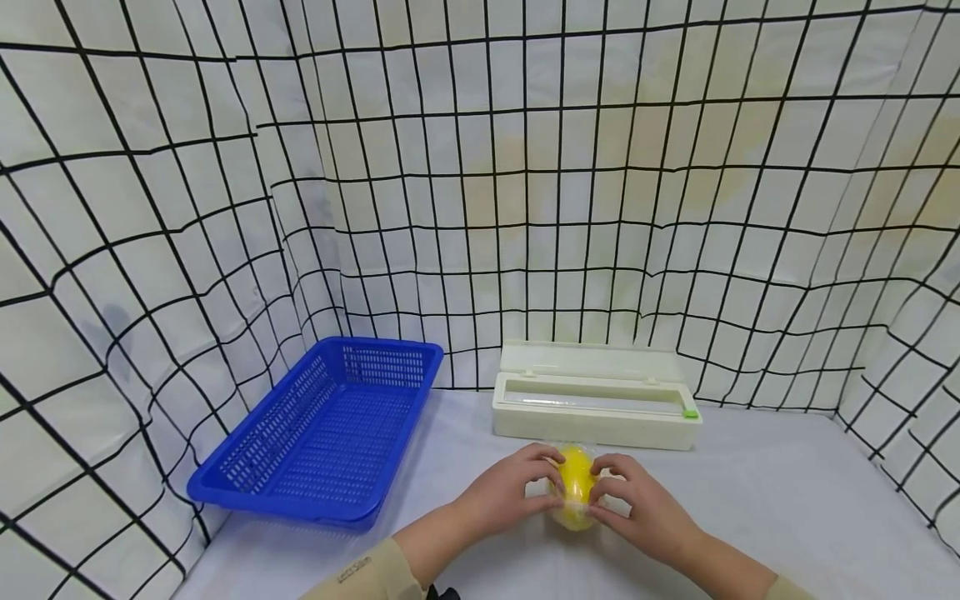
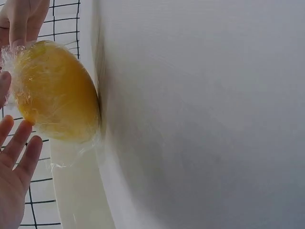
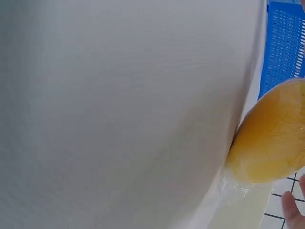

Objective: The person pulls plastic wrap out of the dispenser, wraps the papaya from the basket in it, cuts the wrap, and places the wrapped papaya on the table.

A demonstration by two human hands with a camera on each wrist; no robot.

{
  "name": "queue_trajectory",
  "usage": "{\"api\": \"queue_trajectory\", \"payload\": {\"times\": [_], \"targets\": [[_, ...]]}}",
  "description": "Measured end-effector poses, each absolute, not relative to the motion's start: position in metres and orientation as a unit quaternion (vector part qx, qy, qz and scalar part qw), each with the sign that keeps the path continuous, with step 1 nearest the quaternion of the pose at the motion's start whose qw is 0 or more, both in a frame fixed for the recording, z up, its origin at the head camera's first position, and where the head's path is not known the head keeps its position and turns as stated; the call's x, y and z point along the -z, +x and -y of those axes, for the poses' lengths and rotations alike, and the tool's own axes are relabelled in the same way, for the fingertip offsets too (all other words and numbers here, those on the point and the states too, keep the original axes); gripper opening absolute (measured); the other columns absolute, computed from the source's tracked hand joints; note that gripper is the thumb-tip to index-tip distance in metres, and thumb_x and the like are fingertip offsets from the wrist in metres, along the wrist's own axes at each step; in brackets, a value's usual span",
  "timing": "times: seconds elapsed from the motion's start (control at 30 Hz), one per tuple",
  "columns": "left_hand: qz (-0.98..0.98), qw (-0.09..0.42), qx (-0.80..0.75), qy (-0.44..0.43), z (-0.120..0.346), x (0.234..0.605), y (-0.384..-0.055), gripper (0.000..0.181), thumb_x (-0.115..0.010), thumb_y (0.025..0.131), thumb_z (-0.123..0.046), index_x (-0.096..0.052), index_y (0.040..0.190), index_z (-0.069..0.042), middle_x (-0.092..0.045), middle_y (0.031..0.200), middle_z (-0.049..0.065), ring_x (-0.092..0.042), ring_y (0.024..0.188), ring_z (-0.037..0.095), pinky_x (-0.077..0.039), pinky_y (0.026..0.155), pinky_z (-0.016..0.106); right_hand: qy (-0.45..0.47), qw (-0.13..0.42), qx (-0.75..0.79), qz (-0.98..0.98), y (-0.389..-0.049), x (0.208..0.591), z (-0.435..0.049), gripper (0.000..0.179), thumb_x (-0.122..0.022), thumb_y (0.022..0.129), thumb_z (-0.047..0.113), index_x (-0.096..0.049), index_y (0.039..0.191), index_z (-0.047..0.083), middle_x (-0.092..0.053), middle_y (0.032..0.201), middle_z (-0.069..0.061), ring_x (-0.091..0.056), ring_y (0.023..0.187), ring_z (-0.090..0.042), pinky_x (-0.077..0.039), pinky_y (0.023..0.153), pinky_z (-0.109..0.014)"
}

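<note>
A rounded yellow fruit [image 1: 577, 468], wrapped in clear cling film [image 2: 28, 81], rests on the white tabletop between my two hands. My left hand [image 1: 512, 490] holds its left side with curled fingers and thumb at the film. On the other side my right hand [image 1: 643, 502] pinches with thumb and bent fingers against the wrapped fruit. Loose film is bunched at the fruit's top in the left wrist view, where fingers of both hands meet it. The right wrist view shows the fruit [image 3: 274, 138] at its right edge, with only a few fingertips visible.
Behind the hands stands a white cling film dispenser box [image 1: 592, 423], its lid [image 1: 585, 357] raised and a film roll inside. A blue slotted basket [image 1: 330, 442] lies to the left. White sheets with black grid lines [image 1: 525, 208] enclose the table [image 1: 787, 500].
</note>
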State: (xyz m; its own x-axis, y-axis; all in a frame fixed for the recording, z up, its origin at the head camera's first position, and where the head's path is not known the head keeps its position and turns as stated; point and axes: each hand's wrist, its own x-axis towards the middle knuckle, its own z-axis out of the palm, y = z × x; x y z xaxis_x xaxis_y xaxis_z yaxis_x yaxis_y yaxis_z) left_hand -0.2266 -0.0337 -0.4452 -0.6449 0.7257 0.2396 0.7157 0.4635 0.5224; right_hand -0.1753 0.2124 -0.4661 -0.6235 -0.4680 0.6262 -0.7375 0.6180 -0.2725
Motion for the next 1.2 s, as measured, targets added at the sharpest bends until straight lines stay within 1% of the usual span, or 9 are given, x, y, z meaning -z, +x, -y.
{"api": "queue_trajectory", "payload": {"times": [0.07, 0.17, 0.27, 0.4, 0.53, 0.73, 0.93, 1.1, 1.2], "targets": [[-0.855, 0.021, -0.319, 0.409, 0.032, 0.445, -0.229, 0.014, -0.073, 0.09, -0.036, -0.07, 0.099, -0.026, -0.059, 0.131, -0.012, -0.054, 0.123, 0.011, -0.044, 0.105, 0.032, 0.337, 0.239, -0.271, 0.869, -0.175, 0.466, -0.212, 0.027, -0.084, 0.079, 0.024, -0.061, 0.086, 0.034, -0.058, 0.113, 0.01, -0.057, 0.102, -0.013, -0.054, 0.086, -0.031], [-0.852, 0.042, -0.345, 0.392, 0.029, 0.446, -0.231, 0.013, -0.075, 0.089, -0.035, -0.069, 0.097, -0.027, -0.06, 0.129, -0.014, -0.051, 0.125, 0.013, -0.042, 0.108, 0.037, 0.334, 0.213, -0.294, 0.87, -0.176, 0.467, -0.213, 0.025, -0.082, 0.081, 0.025, -0.06, 0.086, 0.034, -0.059, 0.112, 0.011, -0.058, 0.101, -0.011, -0.053, 0.086, -0.029], [-0.846, 0.069, -0.371, 0.377, 0.028, 0.447, -0.232, 0.014, -0.077, 0.087, -0.033, -0.068, 0.097, -0.027, -0.06, 0.125, -0.016, -0.05, 0.126, 0.013, -0.039, 0.11, 0.04, 0.334, 0.188, -0.334, 0.861, -0.177, 0.467, -0.214, 0.02, -0.08, 0.083, 0.024, -0.063, 0.094, 0.027, -0.061, 0.111, 0.008, -0.059, 0.102, -0.012, -0.054, 0.087, -0.029], [-0.839, 0.109, -0.397, 0.357, 0.026, 0.447, -0.232, 0.021, -0.077, 0.088, -0.03, -0.065, 0.105, -0.028, -0.055, 0.127, -0.016, -0.051, 0.122, 0.01, -0.043, 0.107, 0.037, 0.305, 0.143, -0.385, 0.859, -0.18, 0.466, -0.215, 0.022, -0.078, 0.086, 0.029, -0.062, 0.101, 0.023, -0.06, 0.113, 0.004, -0.059, 0.102, -0.012, -0.057, 0.082, -0.03], [-0.834, 0.133, -0.396, 0.361, 0.027, 0.45, -0.231, 0.028, -0.076, 0.089, -0.03, -0.063, 0.113, -0.028, -0.049, 0.133, -0.014, -0.049, 0.121, 0.008, -0.046, 0.103, 0.031, 0.279, 0.12, -0.396, 0.867, -0.181, 0.467, -0.214, 0.017, -0.076, 0.086, 0.034, -0.062, 0.091, 0.026, -0.056, 0.111, 0.003, -0.056, 0.097, -0.011, -0.058, 0.076, -0.027], [-0.844, 0.126, -0.38, 0.358, 0.025, 0.45, -0.229, 0.034, -0.075, 0.086, -0.047, -0.06, 0.114, -0.033, -0.046, 0.133, -0.016, -0.045, 0.122, 0.009, -0.045, 0.102, 0.034, 0.261, 0.103, -0.413, 0.866, -0.183, 0.469, -0.214, 0.016, -0.078, 0.085, 0.032, -0.063, 0.088, 0.026, -0.056, 0.108, 0.003, -0.056, 0.095, -0.01, -0.057, 0.075, -0.025], [-0.836, 0.13, -0.412, 0.337, 0.023, 0.455, -0.231, 0.044, -0.076, 0.087, -0.042, -0.059, 0.123, -0.025, -0.04, 0.142, -0.008, -0.047, 0.126, 0.011, -0.048, 0.1, 0.029, 0.255, 0.08, -0.425, 0.865, -0.184, 0.468, -0.217, 0.014, -0.076, 0.087, 0.032, -0.066, 0.096, 0.026, -0.057, 0.112, 0.002, -0.055, 0.101, -0.012, -0.056, 0.078, -0.029], [-0.851, 0.128, -0.402, 0.312, 0.023, 0.456, -0.231, 0.063, -0.076, 0.085, -0.047, -0.052, 0.138, -0.024, -0.034, 0.15, -0.003, -0.048, 0.127, 0.019, -0.048, 0.102, 0.038, 0.249, 0.063, -0.437, 0.862, -0.186, 0.467, -0.219, 0.016, -0.073, 0.09, 0.03, -0.066, 0.103, 0.025, -0.057, 0.116, 0.0, -0.055, 0.105, -0.013, -0.056, 0.08, -0.029], [-0.855, 0.142, -0.402, 0.295, 0.024, 0.457, -0.231, 0.067, -0.077, 0.083, -0.049, -0.051, 0.139, -0.025, -0.036, 0.149, -0.002, -0.05, 0.124, 0.019, -0.048, 0.101, 0.039, 0.241, 0.041, -0.445, 0.862, -0.188, 0.466, -0.219, 0.015, -0.073, 0.091, 0.029, -0.066, 0.104, 0.025, -0.056, 0.117, -0.002, -0.054, 0.105, -0.013, -0.056, 0.082, -0.028]]}}
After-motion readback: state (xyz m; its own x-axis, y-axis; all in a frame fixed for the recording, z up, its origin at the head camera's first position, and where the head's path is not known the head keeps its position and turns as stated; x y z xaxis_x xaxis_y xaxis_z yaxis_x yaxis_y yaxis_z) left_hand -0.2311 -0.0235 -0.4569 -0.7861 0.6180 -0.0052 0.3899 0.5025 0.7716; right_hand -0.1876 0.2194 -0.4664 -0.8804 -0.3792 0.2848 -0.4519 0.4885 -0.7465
